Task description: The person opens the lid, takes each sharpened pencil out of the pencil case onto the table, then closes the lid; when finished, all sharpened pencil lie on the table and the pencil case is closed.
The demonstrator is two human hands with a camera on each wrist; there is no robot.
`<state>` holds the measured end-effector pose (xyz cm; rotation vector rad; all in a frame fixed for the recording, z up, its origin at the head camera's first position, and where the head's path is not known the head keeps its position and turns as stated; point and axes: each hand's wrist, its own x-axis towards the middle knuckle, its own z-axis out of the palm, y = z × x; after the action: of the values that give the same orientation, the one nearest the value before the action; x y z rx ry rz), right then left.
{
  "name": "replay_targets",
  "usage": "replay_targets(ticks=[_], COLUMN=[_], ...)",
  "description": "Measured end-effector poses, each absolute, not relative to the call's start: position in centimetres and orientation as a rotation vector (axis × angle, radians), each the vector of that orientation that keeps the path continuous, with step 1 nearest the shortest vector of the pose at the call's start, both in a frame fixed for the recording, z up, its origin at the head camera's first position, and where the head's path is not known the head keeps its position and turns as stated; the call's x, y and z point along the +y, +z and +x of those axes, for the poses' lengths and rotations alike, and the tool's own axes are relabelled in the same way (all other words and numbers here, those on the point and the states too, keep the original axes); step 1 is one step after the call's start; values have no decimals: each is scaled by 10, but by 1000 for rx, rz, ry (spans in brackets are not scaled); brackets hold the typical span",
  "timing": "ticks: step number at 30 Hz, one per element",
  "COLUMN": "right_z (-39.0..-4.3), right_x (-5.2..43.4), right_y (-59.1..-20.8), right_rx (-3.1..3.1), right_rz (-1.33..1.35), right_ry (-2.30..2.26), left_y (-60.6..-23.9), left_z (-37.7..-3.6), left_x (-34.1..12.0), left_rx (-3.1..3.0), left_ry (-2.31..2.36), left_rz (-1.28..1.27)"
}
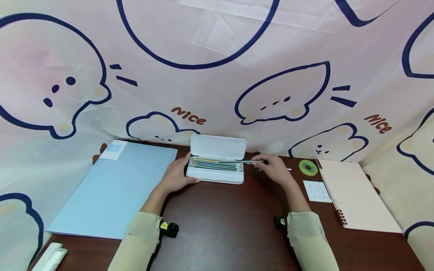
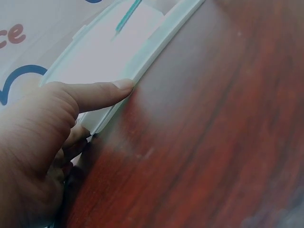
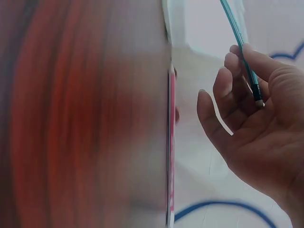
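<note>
A white pencil case [image 1: 215, 177] lies with its lid [image 1: 218, 146] raised, and several pencils [image 1: 213, 165] rest inside. My left hand [image 1: 174, 175] grips the case's left end; in the left wrist view the thumb [image 2: 107, 93] lies against its front edge. Just past the right end, my right hand [image 1: 272, 169] pinches a green pencil [image 1: 242, 161] between thumb and fingers. This pencil lies nearly level, its far end over the case. In the right wrist view, its dark-banded eraser end [image 3: 257, 95] points toward the palm.
A pink-and-white pen-like stick [image 3: 172, 142] lies on the table below the right hand. Blue folder-like sheets [image 1: 118, 188] are at the left. To the right are a green tape roll [image 1: 308, 168], a small white card [image 1: 317, 191] and a spiral notebook [image 1: 359, 195]. White packets [image 1: 51, 258] lie front left.
</note>
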<state>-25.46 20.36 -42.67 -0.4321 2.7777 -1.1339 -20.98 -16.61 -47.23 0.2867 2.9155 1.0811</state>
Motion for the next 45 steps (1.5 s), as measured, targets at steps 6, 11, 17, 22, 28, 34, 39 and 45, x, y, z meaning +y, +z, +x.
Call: replay_targets(ticks=[6, 11, 17, 22, 28, 34, 39, 45], right_z=[-251, -249, -246, -243, -244, -245, -244, -249], right_x=[242, 265, 284, 297, 311, 312, 306, 300], right_y=[-431, -432, -433, -431, -433, -434, -433, -431], right_rx=[2754, 2740, 2749, 2795, 2858, 2864, 2809, 2871], right_rz=[-338, -293, -244, -224, -200, -207, -223, -327], right_ry=[-1246, -1261, -1194, -1087, -1014, -963, -895, -683], left_y=[-475, -475, -476, -476, -476, -474, -474, -474], left_z=[-210, -211, -212, -211, -211, -211, -211, -211], left_x=[-165, -165, -166, -166, -166, -167, -168, -170], left_rx=[2908, 2911, 2917, 2912, 2904, 2910, 2932, 2924], left_ry=[1084, 1081, 1071, 1080, 1072, 1074, 1051, 1044], left_rz=[273, 284, 295, 296, 274, 280, 294, 298])
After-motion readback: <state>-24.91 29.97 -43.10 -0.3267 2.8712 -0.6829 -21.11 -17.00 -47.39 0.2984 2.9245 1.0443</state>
